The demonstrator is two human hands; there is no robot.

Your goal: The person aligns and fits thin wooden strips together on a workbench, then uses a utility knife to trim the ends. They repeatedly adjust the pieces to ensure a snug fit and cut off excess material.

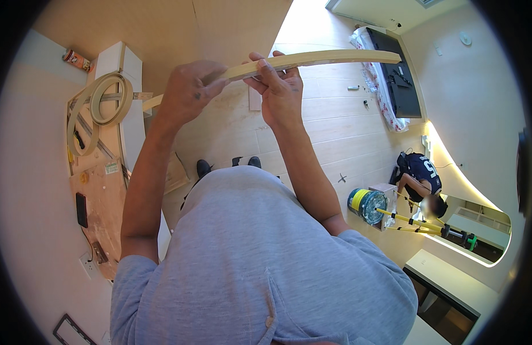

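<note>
Pale wooden strip (312, 59), long and thin, is held in the air above the floor: left hand (188, 92) and right hand (277, 86) both pinch it mid-length. Uneven pressure could snap or drop it.

Wooden strip (323, 58) partly covered by left hand (188, 92) and right hand (280, 86), middle stretch hidden under fingers. Own shoes (228, 165) mostly hidden behind grey shirt (260, 259). Small bits on floor (358, 95) too tiny to tell. Co-worker (418, 175) far off, face blurred, hands not made out. Dark frame (73, 332) cut off by lower rim
</note>
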